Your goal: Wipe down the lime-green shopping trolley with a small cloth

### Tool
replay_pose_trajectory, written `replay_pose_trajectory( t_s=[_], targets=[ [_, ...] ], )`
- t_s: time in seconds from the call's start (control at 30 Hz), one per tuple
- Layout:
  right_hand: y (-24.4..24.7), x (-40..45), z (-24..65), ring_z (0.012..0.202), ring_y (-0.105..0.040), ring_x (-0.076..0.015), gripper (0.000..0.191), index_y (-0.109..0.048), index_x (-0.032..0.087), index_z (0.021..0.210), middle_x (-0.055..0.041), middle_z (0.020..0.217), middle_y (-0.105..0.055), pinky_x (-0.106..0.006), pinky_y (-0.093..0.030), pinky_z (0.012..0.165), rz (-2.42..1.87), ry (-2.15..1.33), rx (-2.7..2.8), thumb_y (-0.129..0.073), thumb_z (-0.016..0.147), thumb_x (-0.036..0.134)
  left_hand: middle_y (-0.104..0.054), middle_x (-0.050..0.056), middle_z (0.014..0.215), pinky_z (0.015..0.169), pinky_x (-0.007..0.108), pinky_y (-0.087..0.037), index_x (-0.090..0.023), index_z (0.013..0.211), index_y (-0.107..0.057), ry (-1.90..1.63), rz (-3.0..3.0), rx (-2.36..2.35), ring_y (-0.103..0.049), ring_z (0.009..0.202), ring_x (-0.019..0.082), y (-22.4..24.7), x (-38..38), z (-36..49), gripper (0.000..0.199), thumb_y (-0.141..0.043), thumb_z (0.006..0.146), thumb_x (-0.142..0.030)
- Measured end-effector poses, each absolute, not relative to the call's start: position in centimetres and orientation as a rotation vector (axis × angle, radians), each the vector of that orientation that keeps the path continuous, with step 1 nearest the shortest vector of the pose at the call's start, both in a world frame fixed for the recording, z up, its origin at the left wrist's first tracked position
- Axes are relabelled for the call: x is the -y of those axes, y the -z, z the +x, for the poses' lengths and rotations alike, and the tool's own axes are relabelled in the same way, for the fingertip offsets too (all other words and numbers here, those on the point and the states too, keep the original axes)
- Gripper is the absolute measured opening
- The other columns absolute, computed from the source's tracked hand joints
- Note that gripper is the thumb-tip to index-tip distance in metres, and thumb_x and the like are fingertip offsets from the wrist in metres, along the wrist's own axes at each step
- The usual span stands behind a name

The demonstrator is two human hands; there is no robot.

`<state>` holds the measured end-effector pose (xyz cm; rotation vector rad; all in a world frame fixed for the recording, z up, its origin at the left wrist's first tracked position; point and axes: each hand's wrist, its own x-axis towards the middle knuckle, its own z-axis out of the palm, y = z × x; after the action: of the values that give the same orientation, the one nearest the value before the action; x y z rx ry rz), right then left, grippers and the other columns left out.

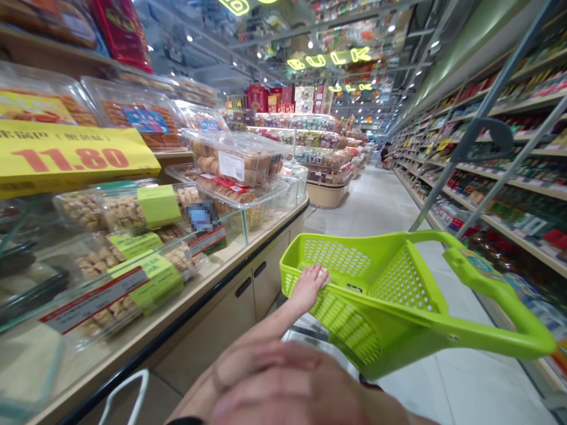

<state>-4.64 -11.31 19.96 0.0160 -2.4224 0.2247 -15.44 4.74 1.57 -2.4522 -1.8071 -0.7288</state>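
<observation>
My left hand rests on the near side rim of a bright green plastic shopping cart, with its fingers curled over the edge. The cart has perforated walls, and its loop handle points to the right. Low in the head view, my right hand lies across my left forearm, its fingers toward the left. Motion smears these fingers, so their grip is unclear. Left of the cart, packaged snacks with green labels sit behind glass on a display counter.
A yellow price sign reads 11.80. Clear boxes of baked snacks are stacked on the counter. Grey ladder-like rails stand before long stocked shelves on the right. Along the tiled aisle, a person is far ahead.
</observation>
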Motion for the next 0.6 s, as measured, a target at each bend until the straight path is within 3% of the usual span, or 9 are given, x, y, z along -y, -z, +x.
replay_pose_trajectory(
  t_s=[0.1,0.33,0.47,0.6],
  targets=[
    [-19.9,7.7,-1.8,0.103,-0.055,-0.0147,0.029,-0.058,0.029,0.108,-0.0021,0.109,-0.063,-0.036,-0.038,0.095,-0.302,-0.071,2.323,-0.039,0.086,0.026,-0.031,0.009,0.141,0.106,0.044,-0.022,-0.023,0.130,-0.037,0.691,-2.353,1.943,-0.022,0.131,0.023,-1.3,-5.1,-18.6,0.043,-0.039,0.088,-0.020],
    [-10.1,-2.4,7.6,0.111,-0.049,-0.0269,0.034,-0.060,0.019,0.104,-0.0117,0.114,-0.059,-0.055,-0.026,0.096,-1.519,0.346,2.108,-0.038,0.081,0.028,-0.033,0.013,0.140,0.104,0.041,-0.027,-0.016,0.127,-0.041,0.790,-1.947,2.365,-0.027,0.130,0.022,-1.3,-5.3,-23.2,0.044,-0.031,0.085,-0.007],
    [-7.7,-2.7,8.0,0.110,-0.049,-0.0283,0.033,-0.060,0.018,0.105,-0.0109,0.112,-0.061,-0.059,-0.017,0.096,-1.680,0.353,2.226,-0.039,0.081,0.026,-0.031,0.015,0.140,0.104,0.040,-0.027,-0.014,0.129,-0.038,0.919,-2.130,2.199,-0.024,0.131,0.022,-1.0,-5.5,-19.1,0.048,-0.034,0.083,-0.004],
    [-7.5,-1.9,6.9,0.106,-0.053,-0.0265,0.031,-0.060,0.020,0.105,-0.0089,0.110,-0.063,-0.056,-0.016,0.097,-1.613,0.317,2.326,-0.041,0.081,0.026,-0.030,0.015,0.141,0.105,0.042,-0.026,-0.016,0.130,-0.038,0.897,-2.326,1.993,-0.021,0.132,0.022,-1.1,-5.7,-15.6,0.050,-0.037,0.082,-0.004]
  ],
)
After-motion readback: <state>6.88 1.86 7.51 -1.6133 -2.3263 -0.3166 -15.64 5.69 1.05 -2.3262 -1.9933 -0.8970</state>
